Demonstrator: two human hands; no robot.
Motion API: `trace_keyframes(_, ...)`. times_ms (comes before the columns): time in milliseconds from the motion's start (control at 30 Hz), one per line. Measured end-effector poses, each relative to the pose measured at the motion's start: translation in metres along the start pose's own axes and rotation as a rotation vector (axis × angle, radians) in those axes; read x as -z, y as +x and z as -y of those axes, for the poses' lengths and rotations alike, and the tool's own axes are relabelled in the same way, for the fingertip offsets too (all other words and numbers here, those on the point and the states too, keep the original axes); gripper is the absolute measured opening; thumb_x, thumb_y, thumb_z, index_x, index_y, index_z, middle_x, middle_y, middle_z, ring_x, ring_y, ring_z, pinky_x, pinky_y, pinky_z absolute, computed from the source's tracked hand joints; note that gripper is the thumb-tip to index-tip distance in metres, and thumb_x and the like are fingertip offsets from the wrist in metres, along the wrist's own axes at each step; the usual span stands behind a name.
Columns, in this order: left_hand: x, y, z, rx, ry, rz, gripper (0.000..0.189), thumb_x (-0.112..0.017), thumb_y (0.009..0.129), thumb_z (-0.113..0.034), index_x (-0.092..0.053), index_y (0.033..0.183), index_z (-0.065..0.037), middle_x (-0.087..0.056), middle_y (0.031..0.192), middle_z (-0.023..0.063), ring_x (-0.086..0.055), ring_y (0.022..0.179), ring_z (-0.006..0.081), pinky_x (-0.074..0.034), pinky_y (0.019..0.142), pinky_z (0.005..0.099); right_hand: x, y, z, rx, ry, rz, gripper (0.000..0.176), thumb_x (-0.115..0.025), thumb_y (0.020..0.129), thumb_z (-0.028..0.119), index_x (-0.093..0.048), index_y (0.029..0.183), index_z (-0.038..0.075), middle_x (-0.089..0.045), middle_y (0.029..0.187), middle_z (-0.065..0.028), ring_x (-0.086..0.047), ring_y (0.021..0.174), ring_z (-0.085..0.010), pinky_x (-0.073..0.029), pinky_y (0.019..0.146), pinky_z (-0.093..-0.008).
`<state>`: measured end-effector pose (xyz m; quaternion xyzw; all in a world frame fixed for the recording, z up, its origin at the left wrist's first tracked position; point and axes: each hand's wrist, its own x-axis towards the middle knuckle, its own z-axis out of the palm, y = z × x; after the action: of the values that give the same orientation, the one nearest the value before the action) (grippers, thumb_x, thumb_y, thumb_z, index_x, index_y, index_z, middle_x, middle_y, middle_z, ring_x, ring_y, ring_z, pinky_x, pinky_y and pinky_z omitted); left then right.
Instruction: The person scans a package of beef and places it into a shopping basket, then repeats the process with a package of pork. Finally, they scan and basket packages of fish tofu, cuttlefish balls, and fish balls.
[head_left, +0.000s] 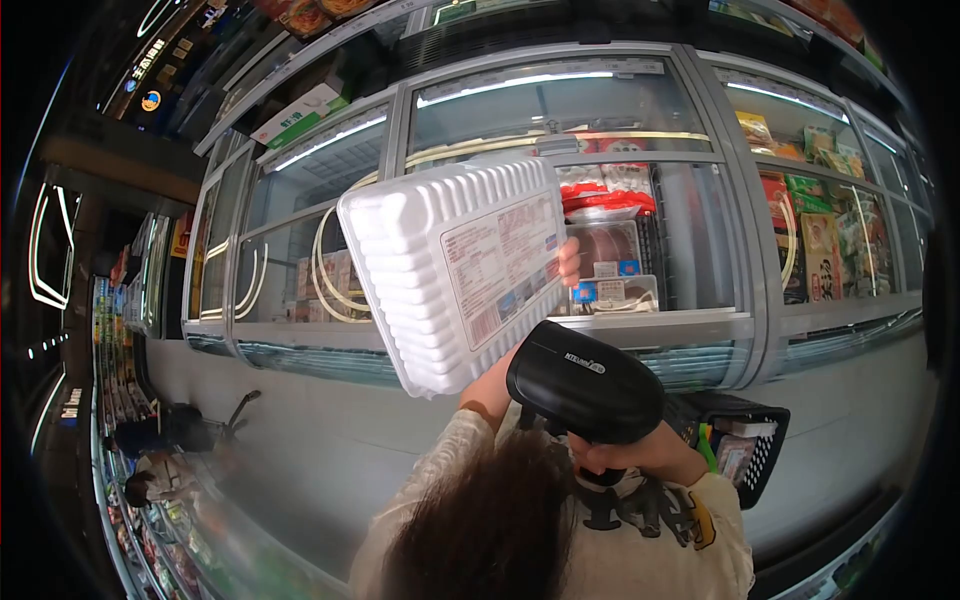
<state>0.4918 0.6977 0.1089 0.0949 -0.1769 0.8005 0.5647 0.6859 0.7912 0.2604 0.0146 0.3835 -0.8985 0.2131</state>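
Note:
A large white ribbed foam tray with a printed label is held up, tilted, in front of the freezer. Fingertips of my left hand wrap round its right edge, while the rest of that hand is hidden behind it. My right hand is closed round the grip of a black handheld scanner, whose head lies just below the tray's lower right corner, close to the label.
Glass-doored freezers with packaged food stretch across the view. A black basket holding packages stands on the floor at the right. At the lower left, another person is beside shelves of goods. A green and white box lies atop the freezer.

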Motion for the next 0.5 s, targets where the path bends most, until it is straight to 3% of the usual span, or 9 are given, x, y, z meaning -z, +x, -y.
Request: trace_keyframes(500, 0.01, 0.003, 0.0, -0.032, 0.04, -0.035, 0.043, -0.047, 0.082, -0.029, -0.037, 0.115, -0.003, -0.045, 0.105, 0.0144, -0.048, 0.092, 0.0216, -0.042, 0.079, 0.0341, 0.003, 0.001, -0.002, -0.052, 0.036, -0.043, 0.032, -0.061, 0.069, 0.012, -0.047, 0.095, -0.001, -0.047, 0.064, -0.0025, -0.044, 0.055, -0.0087, -0.04, 0.057, -0.0244)
